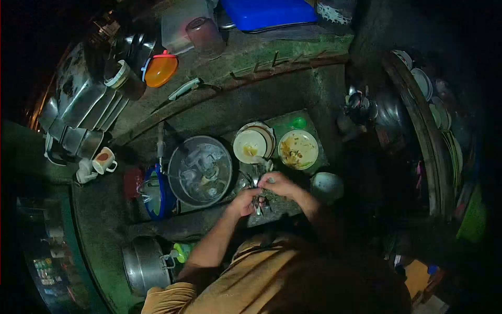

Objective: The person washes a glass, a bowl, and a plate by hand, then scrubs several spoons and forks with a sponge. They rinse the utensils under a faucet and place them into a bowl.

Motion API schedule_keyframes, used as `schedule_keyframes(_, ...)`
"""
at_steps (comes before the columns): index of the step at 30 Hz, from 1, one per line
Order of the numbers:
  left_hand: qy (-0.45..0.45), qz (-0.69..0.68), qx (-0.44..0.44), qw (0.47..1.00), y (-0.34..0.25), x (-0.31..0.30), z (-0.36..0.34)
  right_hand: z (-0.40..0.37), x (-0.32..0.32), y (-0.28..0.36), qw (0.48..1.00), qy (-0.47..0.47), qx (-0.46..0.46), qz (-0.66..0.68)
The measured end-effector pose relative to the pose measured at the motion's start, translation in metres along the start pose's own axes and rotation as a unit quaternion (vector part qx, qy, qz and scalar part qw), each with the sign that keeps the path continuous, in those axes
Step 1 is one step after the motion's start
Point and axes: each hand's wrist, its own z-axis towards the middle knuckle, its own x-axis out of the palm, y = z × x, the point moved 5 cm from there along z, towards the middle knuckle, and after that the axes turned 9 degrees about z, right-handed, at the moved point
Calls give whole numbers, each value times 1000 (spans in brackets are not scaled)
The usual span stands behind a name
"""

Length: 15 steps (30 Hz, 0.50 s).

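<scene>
My left hand point(244, 201) grips a bunch of metal cutlery point(258, 205), handles pointing down between both hands. My right hand point(278, 184) is closed over the top of the same cutlery, just above the left. Both hands hover over a dark wet slab in front of a large steel basin point(201, 170) of soapy water with dishes in it. Two dirty plates sit just beyond my hands: a stacked white one point(252, 143) and one with food remains point(298, 149).
A blue tub point(157, 192) stands left of the basin, a white cup point(104, 160) farther left. A steel pot point(145, 264) sits near left. Steel trays point(86, 112), an orange lid point(160, 69) and a blue box point(269, 12) line the ledge. Plates point(434, 99) rack at right.
</scene>
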Motion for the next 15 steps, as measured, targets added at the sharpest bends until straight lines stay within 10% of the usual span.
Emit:
schedule_keyframes(6, -62, 34, 116, 991, -8, 16, -3, -12, -19, -8, 983, -146, -106, -36)
schedule_keyframes(8, -120, 190, 117, 967, -11, 18, -10, -19, -38, -15, 927, -366, -86, 12)
schedule_keyframes(15, -202, 292, 215, 910, 0, 22, -9, -10, -46, 8, 954, -290, -65, 39)
